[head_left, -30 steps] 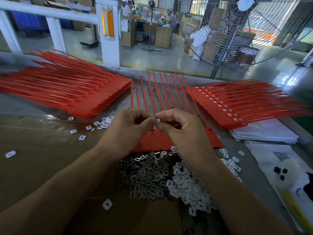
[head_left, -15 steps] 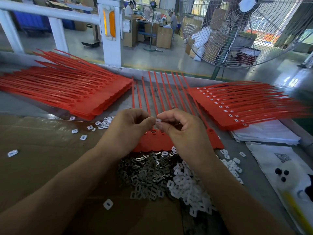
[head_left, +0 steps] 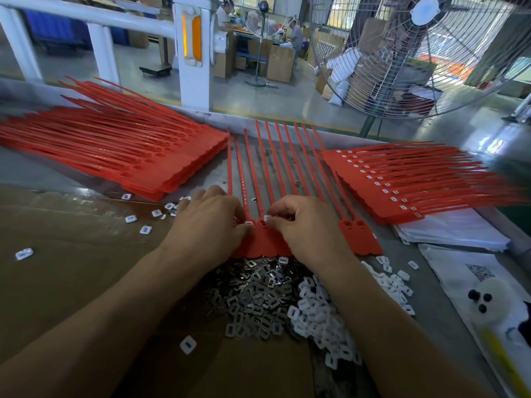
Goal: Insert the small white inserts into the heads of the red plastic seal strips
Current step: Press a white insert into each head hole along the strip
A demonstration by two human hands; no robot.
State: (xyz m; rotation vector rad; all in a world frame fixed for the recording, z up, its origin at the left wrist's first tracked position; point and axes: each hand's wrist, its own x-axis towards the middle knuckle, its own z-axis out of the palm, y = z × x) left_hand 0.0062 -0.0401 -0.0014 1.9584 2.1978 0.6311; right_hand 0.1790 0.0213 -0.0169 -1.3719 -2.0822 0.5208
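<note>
From my head camera, both my hands are down on the row of red plastic seal strips point(head_left: 260, 245) lying on the worktop point(head_left: 71, 179): my right hand point(head_left: 309, 228) pinches a small white plastic insert point(head_left: 267, 218) over a strip head, while my left hand point(head_left: 209, 225) has its fingers curled, pressing at another white insert point(head_left: 248, 222) already seated in the neighbouring head. Just in front of the strips lie a heap of loose white inserts point(head_left: 319, 317) and a heap of small grey metal clips point(head_left: 255, 300), with stacks of red strips to either side.
</note>
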